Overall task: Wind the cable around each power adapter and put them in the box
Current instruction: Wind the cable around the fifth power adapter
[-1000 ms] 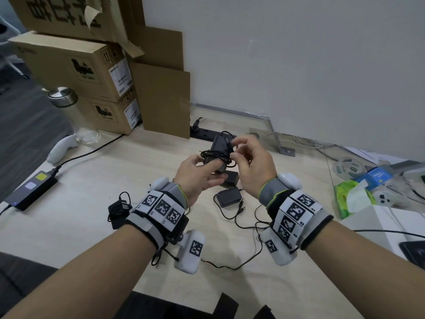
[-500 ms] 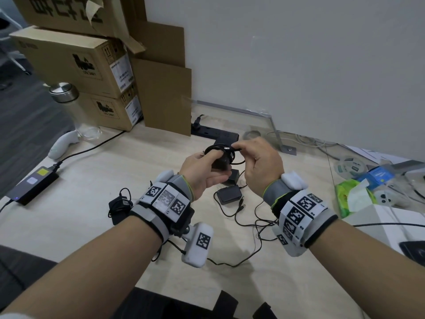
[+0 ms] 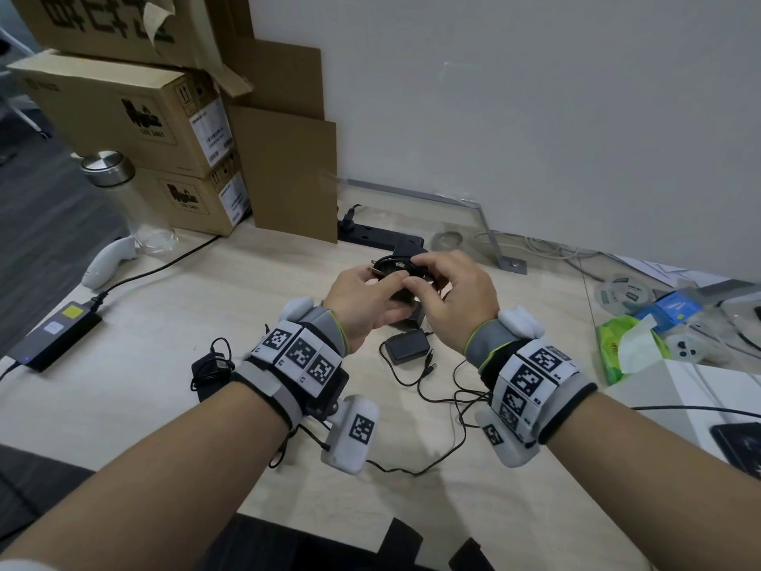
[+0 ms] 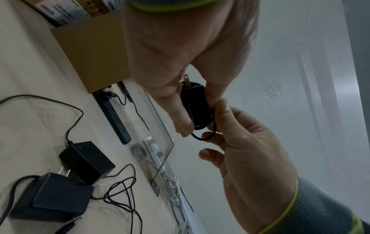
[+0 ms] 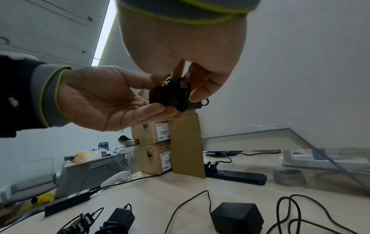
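Note:
A black power adapter (image 3: 396,269) with its cable wound round it is held above the desk. My left hand (image 3: 370,292) grips its body (image 4: 197,101) from below, prongs pointing away. My right hand (image 3: 436,282) pinches the cable's last loop (image 4: 203,138) against the adapter (image 5: 170,96). Two more adapters (image 3: 407,349) (image 4: 86,159) lie on the desk under the hands, with loose cable (image 3: 447,399) trailing towards me. A wound adapter (image 3: 211,368) lies to the left of my left wrist.
Cardboard boxes (image 3: 123,117) are stacked at the back left, beside a bottle (image 3: 127,199). A black power strip (image 3: 379,234) lies by the wall. A laptop power brick (image 3: 53,340) is far left. A tissue pack (image 3: 626,348) and white box (image 3: 679,401) are on the right.
The adapter has been turned from upright to lying sideways in my hands. My right fingers have come over its top with the cable end.

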A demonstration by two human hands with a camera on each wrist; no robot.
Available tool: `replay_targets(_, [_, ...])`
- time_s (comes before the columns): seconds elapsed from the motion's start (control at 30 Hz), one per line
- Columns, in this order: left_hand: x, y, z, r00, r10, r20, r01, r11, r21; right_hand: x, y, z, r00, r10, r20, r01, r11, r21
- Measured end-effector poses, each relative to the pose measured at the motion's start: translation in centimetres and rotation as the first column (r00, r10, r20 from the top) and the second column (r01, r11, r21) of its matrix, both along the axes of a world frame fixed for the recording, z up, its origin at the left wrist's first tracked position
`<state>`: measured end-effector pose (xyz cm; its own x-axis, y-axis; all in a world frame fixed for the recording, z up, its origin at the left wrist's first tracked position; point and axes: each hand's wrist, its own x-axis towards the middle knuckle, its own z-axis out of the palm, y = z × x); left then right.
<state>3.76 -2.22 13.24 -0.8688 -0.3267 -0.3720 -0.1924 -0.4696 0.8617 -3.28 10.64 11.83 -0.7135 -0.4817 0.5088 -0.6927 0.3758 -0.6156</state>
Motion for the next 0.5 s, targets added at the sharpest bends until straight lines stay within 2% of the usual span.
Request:
replay_targets(0.2, [0.6,-1.1,-0.2,0.992,-0.113,-0.053,0.114,0.993,0.030,-0.6,0.3,0.3,0.980,0.170,-0.104,-0.154,0.977,0.146])
replay_targets(0.4, [1.0,-1.7,-0.4,0.991,-0.135,-0.025,0.134,0.991,-0.024,-0.6,-0.4,1.1,0.969,0.223,-0.104,-0.176,0.925,0.336])
replay_targets(0.5, [1.2,-1.8,-0.9,0.992,-0.123,0.017,0.124,0.990,-0.063,-0.2,-0.9,1.2,0.966,0.236,-0.105,-0.180,0.907,0.382])
